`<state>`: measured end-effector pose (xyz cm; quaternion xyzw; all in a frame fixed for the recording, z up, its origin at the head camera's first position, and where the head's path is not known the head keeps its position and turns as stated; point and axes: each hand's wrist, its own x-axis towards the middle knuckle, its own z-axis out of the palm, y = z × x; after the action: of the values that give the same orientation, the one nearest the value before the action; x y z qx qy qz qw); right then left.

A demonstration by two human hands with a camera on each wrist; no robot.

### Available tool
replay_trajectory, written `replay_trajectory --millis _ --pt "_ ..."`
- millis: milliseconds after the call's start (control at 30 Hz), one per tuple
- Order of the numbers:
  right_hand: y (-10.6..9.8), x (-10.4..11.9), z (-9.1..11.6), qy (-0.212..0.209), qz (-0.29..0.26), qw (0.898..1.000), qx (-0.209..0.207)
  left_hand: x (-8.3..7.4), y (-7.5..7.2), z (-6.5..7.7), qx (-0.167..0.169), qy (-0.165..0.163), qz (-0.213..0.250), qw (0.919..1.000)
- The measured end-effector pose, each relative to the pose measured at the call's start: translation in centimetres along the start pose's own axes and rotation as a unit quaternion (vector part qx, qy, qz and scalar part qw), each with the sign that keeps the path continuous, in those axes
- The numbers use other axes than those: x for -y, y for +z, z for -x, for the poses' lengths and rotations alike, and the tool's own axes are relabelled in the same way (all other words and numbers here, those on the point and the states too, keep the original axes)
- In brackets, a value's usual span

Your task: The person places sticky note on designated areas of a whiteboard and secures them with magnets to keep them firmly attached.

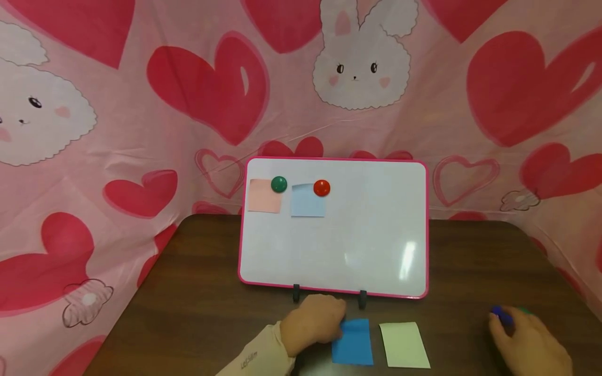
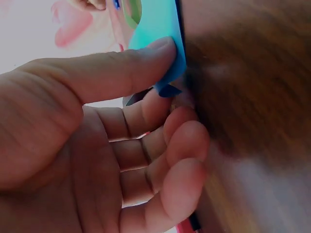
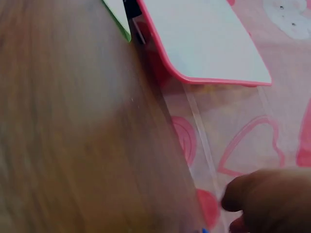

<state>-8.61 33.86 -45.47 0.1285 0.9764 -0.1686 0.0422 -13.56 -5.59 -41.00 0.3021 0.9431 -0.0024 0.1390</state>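
Note:
Low in the head view, my left hand pinches the left edge of a blue sticky note. In the left wrist view the thumb lies over the note, the index finger is beneath it, and its corner curls up. My right hand, at the table's right side, holds a round blue magnet between thumb and index finger. A bit of green shows behind those fingers, mostly hidden. Right of the blue note lies a pale green sticky note.
A whiteboard with a pink frame stands on black feet at the back of the brown table. On it, a green magnet is at a pink note, and a red magnet at a light blue note.

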Motion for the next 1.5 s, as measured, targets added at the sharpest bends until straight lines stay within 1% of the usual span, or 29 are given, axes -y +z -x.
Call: replay_trajectory --millis 67,100,167,233,300,333,433,533,633,733,800,867,1000,1067,1133,1233,1300,1400,1467,1500 --pt "-0.1 -0.5 -0.2 0.025 0.012 0.999 0.044 0.1 -0.1 0.0 -0.005 0.011 0.007 0.9999" --pt "0.0 -0.7 -0.3 0.035 0.014 0.998 0.056 0.1 -0.1 -0.1 -0.009 0.021 0.012 0.9997" --pt "0.3 -0.9 -0.3 0.048 0.014 0.997 0.064 0.2 -0.1 -0.1 -0.019 0.044 0.027 0.9985" --pt "0.6 -0.9 -0.3 0.052 0.005 0.996 0.066 0.2 -0.1 -0.2 -0.023 0.068 0.053 0.996" --pt "0.8 -0.7 -0.3 0.043 -0.004 0.998 0.056 0.3 0.1 -0.3 -0.018 0.085 0.085 0.9925" --pt "0.9 -0.6 -0.3 0.028 -0.008 0.999 0.044 0.4 0.1 -0.4 -0.016 0.091 0.101 0.9905" --pt "1.1 -0.2 -0.1 -0.019 -0.019 0.999 0.017 0.7 0.0 -0.6 -0.007 0.099 0.15 0.9838" --pt "1.1 0.2 0.0 -0.056 -0.023 0.998 -0.008 1.0 -0.3 -0.7 -0.01 0.101 0.181 0.9781" --pt "1.0 0.5 0.1 -0.055 -0.029 0.998 -0.019 1.5 -0.7 -0.8 -0.011 0.104 0.195 0.9751" --pt "1.1 0.6 0.1 -0.041 -0.03 0.998 -0.035 2.0 -1.1 -0.8 -0.012 0.109 0.207 0.9723" --pt "1.1 0.6 0.1 -0.039 -0.028 0.998 -0.043 2.3 -1.3 -0.8 -0.013 0.11 0.218 0.9697" --pt "1.1 0.5 0.1 -0.041 -0.025 0.998 -0.049 2.6 -1.5 -0.8 -0.014 0.111 0.235 0.9655" --pt "1.1 0.2 -0.1 -0.04 -0.031 0.998 -0.041 3.1 -1.7 -1.1 -0.016 0.124 0.272 0.9541" --pt "1.1 0.0 -0.1 -0.038 -0.037 0.998 -0.039 3.3 -1.8 -1.1 -0.028 0.137 0.28 0.9498" --pt "1.1 -0.1 -0.1 -0.037 -0.044 0.998 -0.038 3.5 -1.8 -1.2 -0.048 0.147 0.284 0.9464" --pt "1.2 -0.2 -0.1 -0.047 -0.051 0.996 -0.052 3.7 -1.8 -1.4 -0.087 0.145 0.292 0.9413" --pt "1.3 -0.2 -0.1 -0.053 -0.052 0.995 -0.064 3.9 -1.7 -1.6 -0.106 0.135 0.312 0.9344" --pt "1.3 -0.2 -0.1 -0.06 -0.051 0.994 -0.075 4.0 -1.9 -1.7 -0.123 0.116 0.348 0.9222" --pt "1.2 0.0 0.0 -0.06 -0.049 0.994 -0.078 4.2 -2.0 -1.8 -0.127 0.105 0.366 0.9157" --pt "1.1 0.0 0.0 -0.057 -0.048 0.995 -0.071 4.2 -2.1 -1.8 -0.128 0.099 0.373 0.9137"
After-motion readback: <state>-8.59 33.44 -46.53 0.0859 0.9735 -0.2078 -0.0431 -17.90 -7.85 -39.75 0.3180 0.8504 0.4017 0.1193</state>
